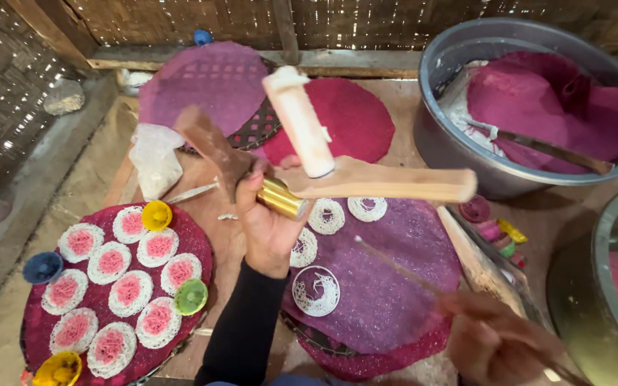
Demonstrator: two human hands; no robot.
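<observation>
R hand is nearest, low right & blurred, fingers pinched on a thin stick that slants up-left over the purple sheet. That sheet lies on the counter over a red one, w/ white lacy rounds pressed on its left and top edge. L hand, black sleeve, is mid-frame, fingers wrapped tight round a brass-coloured cylinder fixed in a wooden press tool, held above the sheet; a white roller-like part sticks up from it. Left of the hand: a round red tray-load carrying pink-centred white rounds, plus small yellow, green & blue caps. Just right of the purple sheet, a few small coloured moulds. Further back: more purple and red sheets, crumpled plastic. Far right, a big metal basin holds red dough & a knife.
</observation>
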